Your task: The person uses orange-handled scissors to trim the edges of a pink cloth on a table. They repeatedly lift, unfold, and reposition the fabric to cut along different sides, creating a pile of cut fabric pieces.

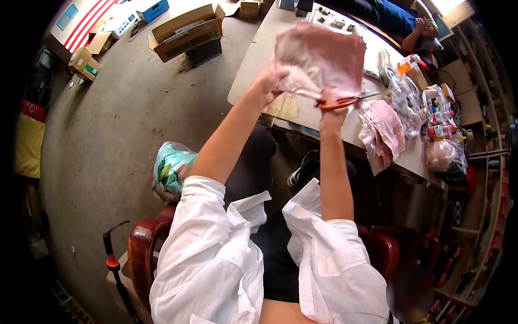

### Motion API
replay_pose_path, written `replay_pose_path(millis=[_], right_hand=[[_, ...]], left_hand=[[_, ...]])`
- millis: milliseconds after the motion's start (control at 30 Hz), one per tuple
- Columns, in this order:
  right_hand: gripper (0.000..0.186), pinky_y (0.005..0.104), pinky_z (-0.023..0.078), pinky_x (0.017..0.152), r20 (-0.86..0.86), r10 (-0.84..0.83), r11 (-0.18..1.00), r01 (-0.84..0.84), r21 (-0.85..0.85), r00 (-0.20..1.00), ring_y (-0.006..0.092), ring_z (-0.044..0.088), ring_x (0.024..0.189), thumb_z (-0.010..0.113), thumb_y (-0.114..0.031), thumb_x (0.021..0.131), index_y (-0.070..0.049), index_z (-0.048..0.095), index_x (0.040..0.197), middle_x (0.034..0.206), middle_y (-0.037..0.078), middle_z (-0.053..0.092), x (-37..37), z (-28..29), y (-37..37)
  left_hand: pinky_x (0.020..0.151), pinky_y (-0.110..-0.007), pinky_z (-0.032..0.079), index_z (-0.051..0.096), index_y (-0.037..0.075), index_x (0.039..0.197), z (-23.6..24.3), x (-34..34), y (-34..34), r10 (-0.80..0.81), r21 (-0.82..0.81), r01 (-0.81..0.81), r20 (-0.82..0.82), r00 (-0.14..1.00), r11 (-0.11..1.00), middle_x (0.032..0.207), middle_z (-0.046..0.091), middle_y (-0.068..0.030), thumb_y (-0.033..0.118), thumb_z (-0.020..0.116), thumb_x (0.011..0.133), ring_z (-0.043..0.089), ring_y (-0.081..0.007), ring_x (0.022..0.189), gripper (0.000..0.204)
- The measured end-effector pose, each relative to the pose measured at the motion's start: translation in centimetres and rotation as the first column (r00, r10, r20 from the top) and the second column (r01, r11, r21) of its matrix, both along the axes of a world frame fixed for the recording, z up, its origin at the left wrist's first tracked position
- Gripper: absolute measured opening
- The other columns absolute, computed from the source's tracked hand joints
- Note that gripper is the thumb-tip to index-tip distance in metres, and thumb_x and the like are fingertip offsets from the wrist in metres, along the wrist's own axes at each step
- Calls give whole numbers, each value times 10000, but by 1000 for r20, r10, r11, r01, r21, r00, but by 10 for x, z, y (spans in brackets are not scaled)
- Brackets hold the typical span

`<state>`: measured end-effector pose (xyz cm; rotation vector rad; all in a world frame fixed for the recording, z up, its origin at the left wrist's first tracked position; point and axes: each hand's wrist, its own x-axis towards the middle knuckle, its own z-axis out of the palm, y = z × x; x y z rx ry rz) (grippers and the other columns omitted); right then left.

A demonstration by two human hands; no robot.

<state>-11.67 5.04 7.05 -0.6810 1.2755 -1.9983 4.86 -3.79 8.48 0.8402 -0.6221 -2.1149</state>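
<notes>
Left grip (272, 85) pinching pink cloth (328, 54); right grip (332, 103) closed round scissors (345, 101) (orange handles); cloth pile (387, 129) right of it, on desk (258, 56).

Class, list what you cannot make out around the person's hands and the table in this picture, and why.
1. Bare left hand, head view: some fingertips are hidden by the soft pink cloth.
2. Bare right hand, head view: blur and the orange-handled metal scissors obscure the exact finger placement.
3. Small pieces on the pale flat table, head view: too small to identify.
4. Crumpled clear plastic bag, head view: glare and creases obscure its contents.
</notes>
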Motion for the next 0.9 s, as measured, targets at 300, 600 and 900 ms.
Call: replay_pose_path(millis=[300, 600, 900], right_hand=[[277, 307, 565, 578, 108, 21, 979, -43, 199, 994, 165, 572, 708, 650, 32, 800, -56, 456, 978, 937, 39, 498, 19, -43, 43], [283, 278, 564, 620, 231, 44, 964, -102, 245, 972, 252, 676, 764, 641, -9, 835, -37, 388, 958, 886, 122, 564, 23, -52, 71], [160, 180, 387, 461, 153, 44, 935, -95, 341, 987, 67, 517, 521, 677, -139, 850, -65, 546, 797, 736, 27, 631, 23, -43, 90]], left_hand=[[796, -336, 545, 507, -107, 1109, -82, 52, 49, 144, 178, -137, -27, 989, 974, 1062, 605, -183, 127, 394, 958, 633, -245, 884, 302], [943, -379, 456, 426, -117, 1234, -66, 62, 59, 216, 209, -193, -95, 972, 959, 1193, 559, -206, 262, 338, 995, 566, -268, 1085, 457], [981, -319, 391, 519, -66, 1199, -49, 47, 85, 410, -402, -305, 206, 889, 863, 1210, 548, -145, 221, 434, 965, 515, -211, 1123, 380]])
